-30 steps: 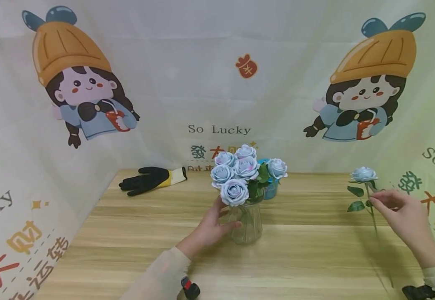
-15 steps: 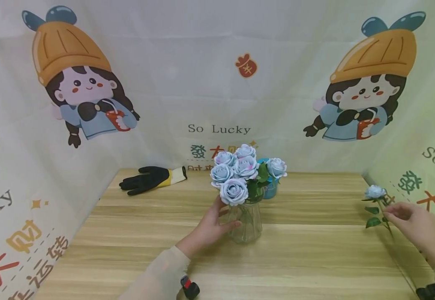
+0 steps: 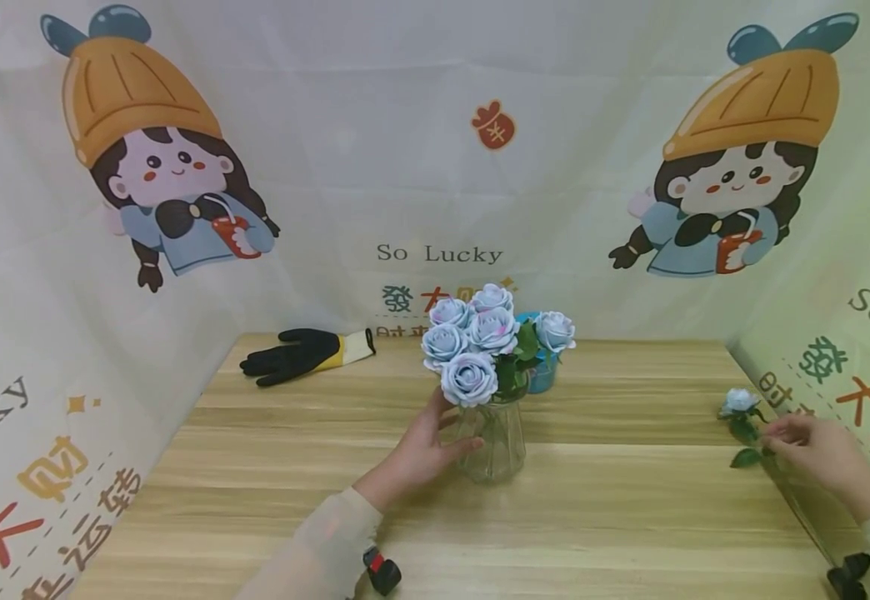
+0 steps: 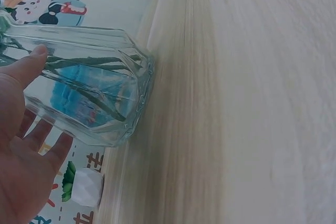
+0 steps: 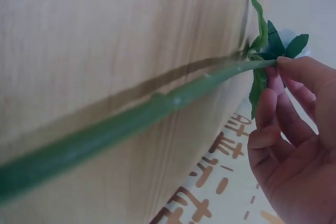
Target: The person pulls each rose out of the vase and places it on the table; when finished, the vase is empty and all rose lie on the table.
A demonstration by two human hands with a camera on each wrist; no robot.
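In the head view my left hand (image 3: 423,446) holds a clear glass vase (image 3: 497,450) at mid-table, its thumb on the near side and fingers around the left. Several pale blue roses (image 3: 469,379) stand in the vase. Green stems (image 4: 94,62) show through the glass in the left wrist view. Over at the right edge, my right hand (image 3: 817,450) pinches the stem of a single blue rose (image 3: 740,402) between thumb and fingertips. That long green stem (image 5: 173,98) runs low over the tabletop, and its leaves (image 5: 258,87) sit right at the fingertips.
A black and yellow work glove (image 3: 303,354) lies at the back left of the wooden table (image 3: 270,467). Behind the vase stands a blue container (image 3: 542,375). The left wrist view also has a small white pot (image 4: 87,187) with green leaves. Printed cloth (image 3: 405,167) encloses the table.
My right hand has moved right, then lower, taking the single rose down toward the tabletop, its stem now lying flatter. My left hand has stayed on the vase.
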